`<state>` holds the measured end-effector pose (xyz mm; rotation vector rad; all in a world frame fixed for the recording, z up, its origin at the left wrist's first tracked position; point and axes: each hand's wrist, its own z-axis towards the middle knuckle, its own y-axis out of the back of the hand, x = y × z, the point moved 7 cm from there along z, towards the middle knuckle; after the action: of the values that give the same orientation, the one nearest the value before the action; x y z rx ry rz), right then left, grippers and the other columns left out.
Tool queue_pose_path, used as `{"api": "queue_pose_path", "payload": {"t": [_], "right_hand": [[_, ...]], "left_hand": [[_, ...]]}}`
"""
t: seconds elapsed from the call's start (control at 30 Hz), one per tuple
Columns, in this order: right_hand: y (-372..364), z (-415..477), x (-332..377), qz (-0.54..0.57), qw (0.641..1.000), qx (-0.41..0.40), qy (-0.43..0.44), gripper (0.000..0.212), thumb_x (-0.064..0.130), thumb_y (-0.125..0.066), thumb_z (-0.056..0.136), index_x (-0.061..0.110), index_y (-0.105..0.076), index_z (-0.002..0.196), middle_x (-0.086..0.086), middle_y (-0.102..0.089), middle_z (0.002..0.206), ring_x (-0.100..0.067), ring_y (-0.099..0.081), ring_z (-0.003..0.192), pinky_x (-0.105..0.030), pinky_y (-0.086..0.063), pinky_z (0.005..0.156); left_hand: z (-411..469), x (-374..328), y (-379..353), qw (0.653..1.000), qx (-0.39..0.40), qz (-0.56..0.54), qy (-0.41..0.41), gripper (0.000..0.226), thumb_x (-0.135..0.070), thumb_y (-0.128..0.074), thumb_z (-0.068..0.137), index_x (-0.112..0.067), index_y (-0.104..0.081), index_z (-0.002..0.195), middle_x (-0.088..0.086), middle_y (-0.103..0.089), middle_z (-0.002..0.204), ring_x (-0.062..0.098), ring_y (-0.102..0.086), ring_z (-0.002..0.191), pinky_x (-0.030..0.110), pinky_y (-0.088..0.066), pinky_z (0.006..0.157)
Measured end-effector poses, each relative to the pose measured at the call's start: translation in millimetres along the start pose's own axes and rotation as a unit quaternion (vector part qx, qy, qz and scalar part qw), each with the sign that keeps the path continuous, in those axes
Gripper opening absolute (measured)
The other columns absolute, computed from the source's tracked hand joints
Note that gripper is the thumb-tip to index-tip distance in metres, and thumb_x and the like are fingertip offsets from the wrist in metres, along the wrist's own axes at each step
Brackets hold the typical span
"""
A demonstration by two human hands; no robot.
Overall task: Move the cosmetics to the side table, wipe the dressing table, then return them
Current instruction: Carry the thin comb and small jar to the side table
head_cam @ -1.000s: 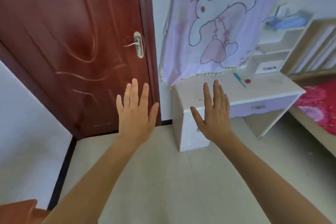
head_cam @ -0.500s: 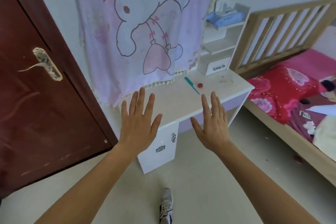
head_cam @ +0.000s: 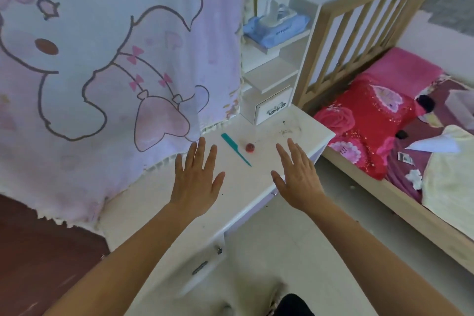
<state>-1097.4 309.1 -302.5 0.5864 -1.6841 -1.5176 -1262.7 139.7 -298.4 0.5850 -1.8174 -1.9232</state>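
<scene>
A big pale pink cloth (head_cam: 115,72) printed with a cartoon rabbit hangs against the wall, its fringed lower edge ragged, and below its left corner shows a dark red-brown door (head_cam: 38,251). To the right of the cloth, a blue pack of wet wipes (head_cam: 275,28) lies on the top white shelf (head_cam: 295,40) with its flap standing open. Further right stands a bed with a slatted wooden headboard (head_cam: 359,28), a pink pillow (head_cam: 402,69), a red flowered cover (head_cam: 364,120), a cream blanket (head_cam: 451,182) and a folded white sheet of paper (head_cam: 436,145), all above a pale floor (head_cam: 320,251).
</scene>
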Motion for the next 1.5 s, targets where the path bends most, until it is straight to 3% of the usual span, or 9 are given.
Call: {"api": "queue_pose_path", "payload": {"t": [0.2,0.4,0.6,0.8,0.97,1.07,1.17,1.33,1.5], "right_hand": [[-48,95,-47,0.001,0.998,0.059,0.027,0.068,0.039,-0.046,0.101,0.019,-0.013,0.157,-0.011,-0.002,0.165,-0.031,-0.007,0.151,-0.046,-0.02,0.119],[-112,198,-76,0.001,0.98,0.171,0.102,0.068,0.036,-0.043,0.102,0.02,-0.005,0.157,-0.008,0.003,0.165,-0.028,-0.007,0.151,-0.044,-0.023,0.119],[-168,245,-75,-0.02,0.926,0.263,0.271,0.069,0.015,-0.047,0.096,0.014,-0.014,0.157,-0.017,-0.007,0.164,-0.039,-0.022,0.146,-0.05,-0.036,0.11],[-204,244,-83,-0.085,0.847,0.327,0.411,0.077,0.003,-0.041,0.094,0.015,0.0,0.157,-0.009,0.012,0.164,-0.035,0.0,0.151,-0.047,-0.019,0.119],[-214,242,-103,-0.059,0.867,0.304,0.39,0.074,0.006,-0.056,0.085,0.012,-0.029,0.153,-0.011,-0.019,0.163,-0.038,-0.027,0.146,-0.05,-0.031,0.115],[-212,244,-114,-0.037,0.886,0.28,0.368,0.064,0.011,-0.069,0.077,0.013,-0.053,0.139,-0.01,-0.045,0.15,-0.034,-0.051,0.131,-0.045,-0.048,0.101],[-202,248,-119,0.009,0.906,0.237,0.352,0.052,0.004,-0.075,0.071,0.012,-0.066,0.121,-0.009,-0.061,0.133,-0.029,-0.066,0.107,-0.038,-0.058,0.08],[-201,252,-108,0.001,0.925,0.234,0.299,0.033,0.01,-0.085,0.069,0.015,-0.071,0.099,-0.003,-0.064,0.094,-0.023,-0.063,0.062,-0.028,-0.052,0.049],[-215,255,-91,-0.01,0.924,0.294,0.244,0.026,0.02,-0.055,0.098,0.009,-0.062,0.121,-0.014,-0.053,0.111,-0.031,-0.059,0.087,-0.037,-0.053,0.068]], "left_hand": [[78,-13,-57,0.998,0.062,-0.005,0.019,0.067,-0.05,-0.03,0.099,-0.016,-0.017,0.155,0.013,-0.003,0.162,0.032,-0.01,0.149,0.057,-0.016,0.116],[139,-21,-125,0.976,0.166,-0.041,0.135,0.066,-0.051,-0.02,0.101,-0.02,0.004,0.155,0.008,0.016,0.162,0.027,0.009,0.15,0.053,-0.004,0.118],[171,-38,-172,0.931,0.254,-0.06,0.255,0.067,-0.051,-0.021,0.101,-0.019,0.001,0.156,0.008,0.01,0.163,0.028,0.003,0.15,0.052,-0.008,0.12],[181,-61,-205,0.907,0.307,-0.06,0.281,0.068,-0.05,-0.025,0.101,-0.017,-0.001,0.155,0.011,0.007,0.163,0.029,0.005,0.149,0.052,-0.008,0.119],[210,-62,-224,0.903,0.278,-0.069,0.321,0.072,-0.053,-0.032,0.098,-0.009,-0.016,0.152,0.017,-0.02,0.157,0.033,-0.016,0.144,0.049,-0.026,0.112],[230,-55,-232,0.909,0.224,-0.07,0.345,0.066,-0.051,-0.041,0.095,-0.006,-0.033,0.143,0.015,-0.048,0.127,0.033,-0.045,0.114,0.043,-0.041,0.087],[239,-49,-240,0.915,0.204,-0.087,0.338,0.042,-0.032,-0.046,0.096,-0.006,-0.048,0.129,0.014,-0.054,0.108,0.031,-0.052,0.096,0.037,-0.038,0.07],[226,-37,-244,0.916,0.197,-0.129,0.325,0.032,-0.011,-0.048,0.095,-0.011,-0.056,0.126,0.012,-0.058,0.104,0.029,-0.057,0.09,0.035,-0.041,0.063],[189,-27,-241,0.916,0.237,-0.103,0.305,0.021,-0.01,-0.048,0.092,-0.01,-0.056,0.111,0.008,-0.061,0.097,0.026,-0.059,0.083,0.032,-0.032,0.062]]}}
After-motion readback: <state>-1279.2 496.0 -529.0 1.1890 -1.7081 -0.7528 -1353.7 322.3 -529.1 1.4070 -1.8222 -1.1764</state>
